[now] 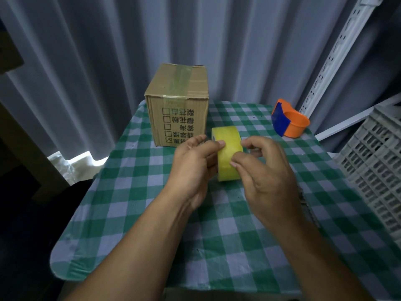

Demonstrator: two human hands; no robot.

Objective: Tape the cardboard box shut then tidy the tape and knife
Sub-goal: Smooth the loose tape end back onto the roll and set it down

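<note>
A yellow tape roll (227, 148) is held above the table's middle, its wide band facing me. My left hand (195, 164) grips it from the left, thumb on the top of the band. My right hand (260, 168) holds it from the right, fingertips pressed on the band's surface. Behind the hands stands the cardboard box (180, 105), flaps down, with a strip of clear tape over its top seam and printed characters on its front. An orange and blue tape cutter (288, 121) lies at the table's back right. No knife is visible.
The table carries a green and white checked cloth (152, 213). A grey plastic crate (375, 166) stands at the right edge, with a white slotted rail (338, 51) leaning behind it. Grey curtains (108, 51) hang close behind the table.
</note>
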